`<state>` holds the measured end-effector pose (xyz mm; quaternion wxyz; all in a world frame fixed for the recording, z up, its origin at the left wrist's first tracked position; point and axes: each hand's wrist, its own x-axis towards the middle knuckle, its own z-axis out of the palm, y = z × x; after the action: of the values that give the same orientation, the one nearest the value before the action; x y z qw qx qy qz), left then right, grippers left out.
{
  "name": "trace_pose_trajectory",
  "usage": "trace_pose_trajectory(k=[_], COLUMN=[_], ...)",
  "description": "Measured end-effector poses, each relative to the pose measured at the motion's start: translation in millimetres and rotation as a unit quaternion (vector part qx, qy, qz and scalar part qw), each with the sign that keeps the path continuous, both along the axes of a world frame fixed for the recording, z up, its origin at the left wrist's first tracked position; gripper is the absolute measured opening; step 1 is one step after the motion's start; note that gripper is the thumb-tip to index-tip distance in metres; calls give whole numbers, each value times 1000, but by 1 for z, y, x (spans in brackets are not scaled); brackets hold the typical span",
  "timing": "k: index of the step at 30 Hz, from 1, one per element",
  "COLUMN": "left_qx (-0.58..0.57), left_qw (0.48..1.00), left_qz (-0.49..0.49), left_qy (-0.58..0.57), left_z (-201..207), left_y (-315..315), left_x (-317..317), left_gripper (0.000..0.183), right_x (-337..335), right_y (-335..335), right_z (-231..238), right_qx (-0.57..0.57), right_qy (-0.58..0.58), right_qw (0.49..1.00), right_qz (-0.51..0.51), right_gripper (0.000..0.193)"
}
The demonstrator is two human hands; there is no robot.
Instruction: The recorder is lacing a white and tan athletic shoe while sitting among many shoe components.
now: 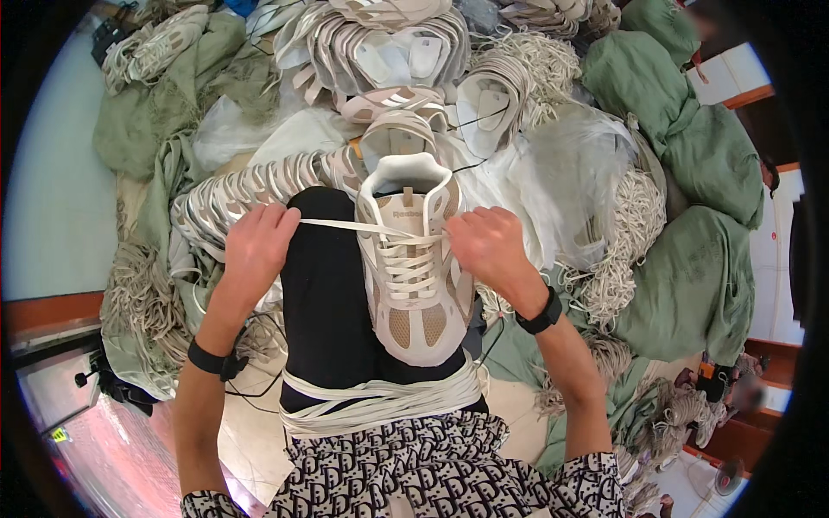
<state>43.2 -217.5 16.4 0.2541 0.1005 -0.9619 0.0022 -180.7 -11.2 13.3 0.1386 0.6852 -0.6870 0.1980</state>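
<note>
A beige and white sneaker (418, 319) rests on my black-clad legs, its toe toward me. White shoelace (341, 224) crosses its lower eyelets in several rows, while the upper eyelets show no lace. Left of the shoe, my left hand (259, 242) pinches one lace end, drawn out in a nearly level line. My right hand (489, 248) is closed at the shoe's right edge, on the other end of the lace; its fingertips are partly hidden. A bundle of loose white laces (380, 401) lies across my lap.
Rows of unlaced shoe uppers (259, 186) fan out beyond my knees, with more stacked uppers (380, 52) farther back. Heaped laces (626, 233) and green cloth sacks (691, 281) stand at the right. Clear plastic sheeting (570, 173) lies between. Dark cables (259, 345) run beside my left wrist.
</note>
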Motion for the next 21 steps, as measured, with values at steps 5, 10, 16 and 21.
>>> trace_pose_trajectory(k=[5,10,16,21], left_qx=[-47,800,884,808], left_qw=[990,580,319,388], left_qz=[126,6,-117,-187], left_qy=[-45,154,322,402], left_z=[18,11,15,29], left_y=[19,14,-2,-66], left_x=[-17,-32,-32,19], left_gripper=[14,15,19,18], right_x=[-15,-18,-33,-80], right_y=[18,18,22,51], right_z=[2,7,-4,7], right_qx=[-10,-29,-199,-256], right_qy=[-5,-397,-872,-857], right_qw=[997,902,440,431], right_qz=[-79,-166,86,120], right_gripper=[10,8,22,25])
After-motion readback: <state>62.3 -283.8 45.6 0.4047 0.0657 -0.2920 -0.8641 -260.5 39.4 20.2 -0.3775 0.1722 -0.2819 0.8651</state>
